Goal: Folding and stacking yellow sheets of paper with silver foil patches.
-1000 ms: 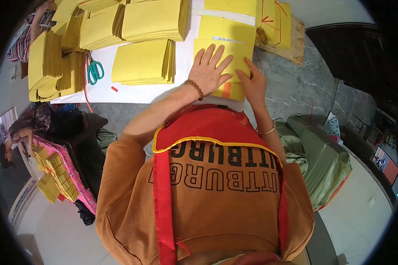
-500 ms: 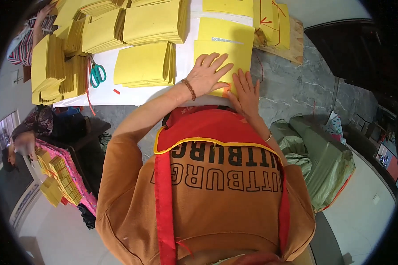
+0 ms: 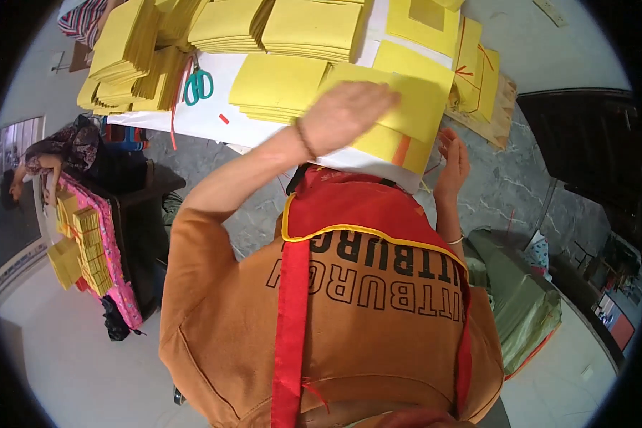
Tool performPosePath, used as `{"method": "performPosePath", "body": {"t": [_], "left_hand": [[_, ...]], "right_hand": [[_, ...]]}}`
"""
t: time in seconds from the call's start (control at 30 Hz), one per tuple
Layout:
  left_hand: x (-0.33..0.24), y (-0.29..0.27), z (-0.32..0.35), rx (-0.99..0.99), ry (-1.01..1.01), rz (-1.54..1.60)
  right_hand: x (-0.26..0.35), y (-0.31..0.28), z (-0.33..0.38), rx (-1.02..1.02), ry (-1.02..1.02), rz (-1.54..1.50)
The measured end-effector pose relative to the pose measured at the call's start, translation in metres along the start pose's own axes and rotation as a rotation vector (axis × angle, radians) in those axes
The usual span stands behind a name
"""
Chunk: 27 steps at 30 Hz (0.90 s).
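My left hand (image 3: 353, 114) is blurred, its fingers stretched to the right across a yellow paper sheet (image 3: 424, 100). Just below that sheet, more yellow paper shows at the table's near edge, with an orange-red strip (image 3: 401, 151) on it. My right hand (image 3: 453, 167) is off the paper, beyond the table's near right corner. Its fingers are loosely bent and apart, with nothing seen in them. Immediately left of my left hand lies a stack of yellow paper pieces (image 3: 274, 85), partly covered by the hand and sheet.
Several yellow stacks (image 3: 310, 28) fill the back and left of the white-covered table (image 3: 214, 121). Green-handled scissors (image 3: 198, 87) lie beside red string (image 3: 173, 121). Tied yellow bundles (image 3: 478, 71) stand at the right on a wooden board (image 3: 505, 107). Another person (image 3: 64, 153) is at the far left.
My right hand has left the paper and moved right, past the table edge. My left hand has moved up from flat on the sheet and turned rightward. The view has shifted.
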<state>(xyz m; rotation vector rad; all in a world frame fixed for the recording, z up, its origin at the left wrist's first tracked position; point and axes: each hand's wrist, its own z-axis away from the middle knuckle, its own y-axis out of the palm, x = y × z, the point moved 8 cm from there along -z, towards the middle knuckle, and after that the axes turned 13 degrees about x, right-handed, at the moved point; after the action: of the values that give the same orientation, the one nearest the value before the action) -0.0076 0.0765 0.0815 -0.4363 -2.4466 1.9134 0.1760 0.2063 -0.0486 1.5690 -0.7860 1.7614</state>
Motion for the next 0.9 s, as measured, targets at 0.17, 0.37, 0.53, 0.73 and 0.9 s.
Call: {"method": "performPosePath", "body": {"t": [0.17,0.37,0.53,0.73,0.9], "left_hand": [[0.077,-0.029,0.073,0.160,-0.151,-0.211],[0.112,0.023,0.117,0.278,-0.276,-0.117],[0.115,0.047,0.133,0.321,-0.370,-0.052],[0.115,0.058,0.137,0.331,-0.413,0.032],[0.119,0.036,0.126,0.390,-0.363,0.156]], "right_hand": [[0.000,-0.003,0.000,-0.044,-0.028,0.082],[0.000,0.012,-0.003,0.001,-0.016,0.059],[0.001,0.017,0.001,0.034,-0.048,0.191],[0.017,0.026,0.005,0.058,-0.283,0.584],[0.017,0.035,0.001,0.157,-0.405,0.864]]}}
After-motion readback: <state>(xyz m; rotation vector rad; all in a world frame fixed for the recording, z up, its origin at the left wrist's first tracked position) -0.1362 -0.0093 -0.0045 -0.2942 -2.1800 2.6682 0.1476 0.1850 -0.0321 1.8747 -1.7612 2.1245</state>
